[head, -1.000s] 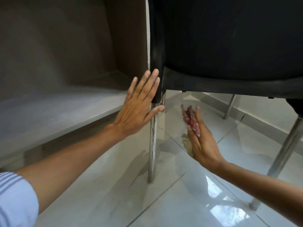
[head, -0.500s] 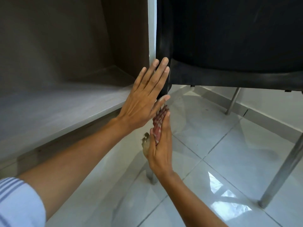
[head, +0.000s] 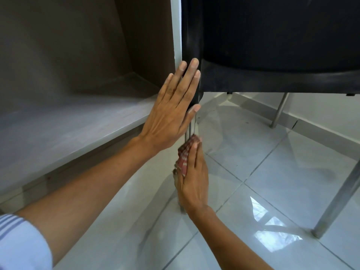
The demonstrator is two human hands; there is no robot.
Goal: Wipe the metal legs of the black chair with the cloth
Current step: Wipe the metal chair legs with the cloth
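Black chair (head: 272, 41): stands on the tiled floor (head: 272, 172), beside a grey shelf (head: 68, 129).
Your left hand (head: 171, 112): fingers flat and released, bracing the chair's corner.
Your right hand (head: 191, 180): presses the red checked cloth (head: 185, 154) against the near front leg (head: 191, 126), partway down; the grasp looks more like a flat press than a clench, though it is partly hidden.
Remaining: this leg's lower part, the right leg (head: 337, 201), the far leg (head: 279, 111); none shows wiping yet.
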